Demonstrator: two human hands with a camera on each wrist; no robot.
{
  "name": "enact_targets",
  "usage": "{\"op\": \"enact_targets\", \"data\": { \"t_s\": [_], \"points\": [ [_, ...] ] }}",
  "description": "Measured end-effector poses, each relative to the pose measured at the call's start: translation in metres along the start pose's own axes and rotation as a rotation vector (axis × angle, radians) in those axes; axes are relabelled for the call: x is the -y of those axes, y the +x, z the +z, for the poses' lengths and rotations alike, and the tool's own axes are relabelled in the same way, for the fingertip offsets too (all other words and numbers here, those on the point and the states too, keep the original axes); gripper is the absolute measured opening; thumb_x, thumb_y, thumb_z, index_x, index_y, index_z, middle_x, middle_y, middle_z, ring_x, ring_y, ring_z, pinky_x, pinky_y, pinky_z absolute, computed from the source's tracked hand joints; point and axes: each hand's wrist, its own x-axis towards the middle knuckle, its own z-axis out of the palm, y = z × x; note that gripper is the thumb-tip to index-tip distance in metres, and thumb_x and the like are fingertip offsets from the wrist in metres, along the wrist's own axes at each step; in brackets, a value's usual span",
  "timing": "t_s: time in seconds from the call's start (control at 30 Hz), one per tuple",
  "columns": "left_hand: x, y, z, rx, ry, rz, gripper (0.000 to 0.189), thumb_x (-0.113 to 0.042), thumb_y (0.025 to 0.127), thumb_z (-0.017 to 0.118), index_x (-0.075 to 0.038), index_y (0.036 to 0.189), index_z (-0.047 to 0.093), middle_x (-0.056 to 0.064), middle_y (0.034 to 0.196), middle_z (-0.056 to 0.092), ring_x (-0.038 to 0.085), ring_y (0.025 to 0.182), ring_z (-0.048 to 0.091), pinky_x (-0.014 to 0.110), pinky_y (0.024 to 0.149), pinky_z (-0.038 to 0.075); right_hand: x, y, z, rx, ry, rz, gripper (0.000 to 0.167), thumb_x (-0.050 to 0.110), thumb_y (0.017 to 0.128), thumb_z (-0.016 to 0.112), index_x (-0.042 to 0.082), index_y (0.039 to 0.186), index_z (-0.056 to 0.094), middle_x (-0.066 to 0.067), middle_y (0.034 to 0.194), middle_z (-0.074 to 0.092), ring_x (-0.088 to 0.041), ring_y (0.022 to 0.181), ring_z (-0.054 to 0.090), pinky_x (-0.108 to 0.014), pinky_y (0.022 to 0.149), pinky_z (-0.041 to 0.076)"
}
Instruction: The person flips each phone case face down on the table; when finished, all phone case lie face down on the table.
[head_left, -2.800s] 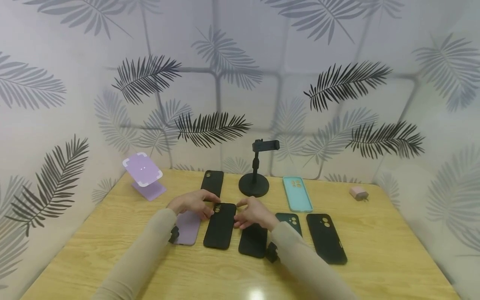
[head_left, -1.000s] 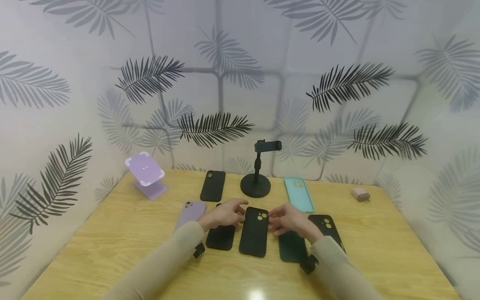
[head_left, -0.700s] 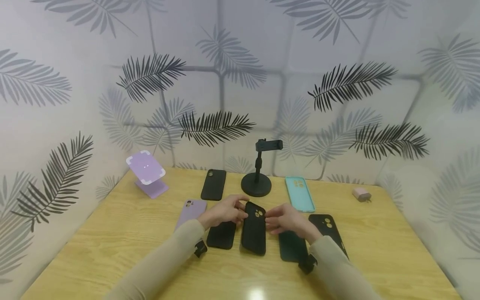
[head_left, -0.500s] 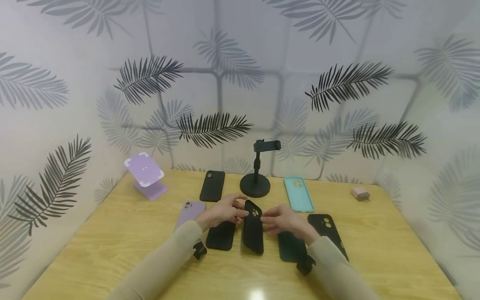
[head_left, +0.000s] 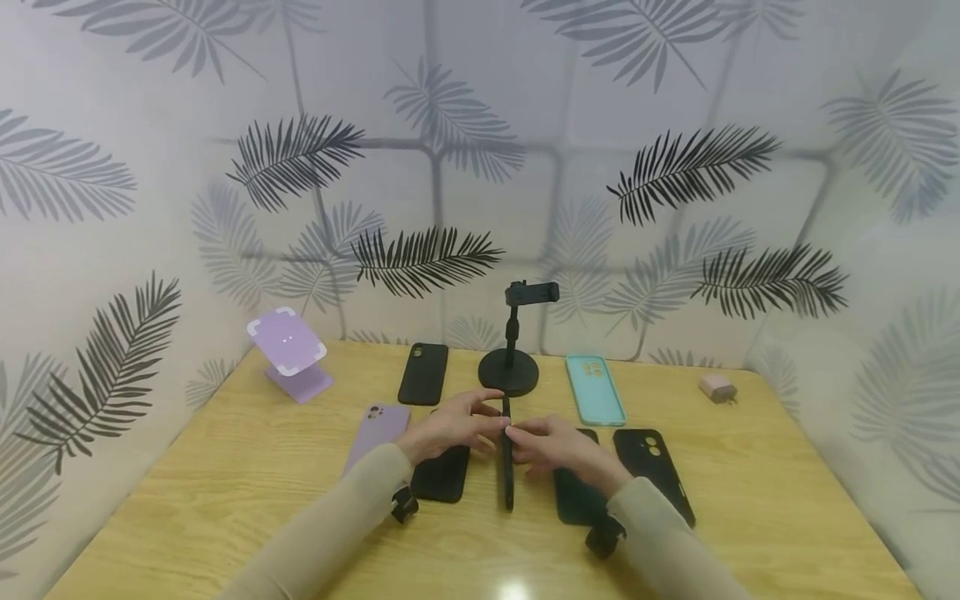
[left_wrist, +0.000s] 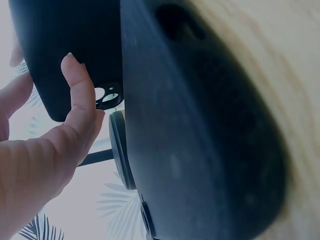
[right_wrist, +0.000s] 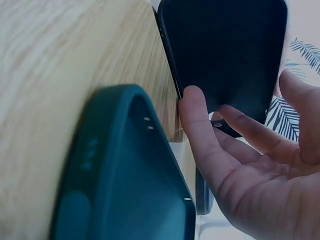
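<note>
Between my two hands a black phone case [head_left: 508, 479] stands on its long edge on the table, seen edge-on in the head view. My left hand [head_left: 448, 432] pinches its upper part, with one finger flat on the back below the camera cutout in the left wrist view. From the other side my right hand [head_left: 562, 454] holds it, fingertips against the hollow inner face [right_wrist: 225, 45]. Under the left hand lies another black case [head_left: 441, 479], large and near in the left wrist view. A dark green case [right_wrist: 145, 185] lies beneath the right hand, partly hidden.
On the wooden table [head_left: 225, 492] also lie a purple case [head_left: 377, 429], a black case [head_left: 423, 375], a turquoise case [head_left: 597, 396] and a black case [head_left: 655, 471]. Behind stand a black phone holder [head_left: 508, 371] and a purple stand [head_left: 288, 340]. A pink charger [head_left: 717, 387] is at right.
Both hands have shifted rightwards from one black case to another. That case lay flat a second ago; it has been tipped up onto its long edge, and the hands have drawn closer together.
</note>
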Motion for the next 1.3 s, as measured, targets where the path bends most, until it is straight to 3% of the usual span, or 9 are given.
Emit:
{"op": "enact_targets", "data": {
  "t_s": [0.13, 0.27, 0.5, 0.77, 0.97, 1.3],
  "points": [
    [0.002, 0.001, 0.001, 0.016, 0.008, -0.014, 0.062, -0.017, 0.097, 0.064, -0.008, 0.151, 0.035, 0.026, 0.141, 0.046, 0.039, 0.103, 0.067, 0.046, 0.083, 0.059, 0.001, 0.0, 0.001, 0.016, 0.023, 0.0, 0.065, 0.048, 0.099, 0.054, -0.002, 0.139, 0.051, -0.024, 0.134, 0.059, -0.035, 0.115, 0.063, -0.045, 0.085, 0.058],
    [0.002, 0.002, 0.001, 0.022, 0.053, -0.038, 0.062, -0.015, 0.095, 0.065, -0.012, 0.15, 0.038, 0.026, 0.141, 0.046, 0.037, 0.101, 0.068, 0.046, 0.082, 0.059, 0.0, -0.002, 0.0, 0.024, 0.06, -0.016, 0.058, 0.043, 0.1, 0.054, -0.002, 0.137, 0.052, -0.024, 0.123, 0.065, -0.031, 0.107, 0.068, -0.044, 0.085, 0.058],
    [0.003, 0.003, 0.002, 0.042, 0.121, -0.084, 0.063, -0.008, 0.093, 0.066, -0.018, 0.15, 0.04, 0.023, 0.146, 0.04, 0.03, 0.097, 0.069, 0.041, 0.08, 0.059, -0.002, -0.009, -0.004, -0.044, 0.09, -0.058, 0.049, 0.024, 0.1, 0.059, -0.006, 0.138, 0.05, -0.025, 0.122, 0.065, -0.026, 0.099, 0.07, -0.041, 0.08, 0.06],
    [0.004, 0.005, 0.002, 0.055, 0.17, -0.101, 0.063, -0.001, 0.094, 0.059, -0.012, 0.151, 0.036, 0.021, 0.15, 0.038, 0.026, 0.098, 0.068, 0.035, 0.07, 0.058, 0.001, -0.012, -0.007, -0.201, 0.066, -0.024, 0.061, 0.014, 0.094, 0.066, -0.003, 0.147, 0.04, -0.031, 0.13, 0.059, -0.023, 0.088, 0.071, -0.04, 0.069, 0.061],
    [0.004, 0.007, 0.001, 0.053, 0.186, -0.09, 0.06, 0.006, 0.093, 0.054, -0.008, 0.149, 0.039, 0.022, 0.147, 0.043, 0.026, 0.097, 0.065, 0.034, 0.066, 0.057, -0.001, -0.017, -0.006, -0.24, 0.045, -0.025, 0.062, 0.012, 0.092, 0.069, 0.0, 0.146, 0.041, -0.032, 0.126, 0.06, -0.025, 0.089, 0.071, -0.04, 0.063, 0.061],
    [-0.001, 0.007, 0.001, 0.021, 0.214, -0.074, 0.051, 0.011, 0.093, 0.048, 0.004, 0.144, 0.042, 0.025, 0.144, 0.046, 0.03, 0.101, 0.062, 0.03, 0.064, 0.054, -0.008, -0.017, -0.002, -0.3, -0.064, 0.045, 0.059, 0.008, 0.088, 0.072, -0.004, 0.14, 0.047, -0.025, 0.114, 0.068, -0.02, 0.071, 0.07, -0.036, 0.057, 0.06]
  ]
}}
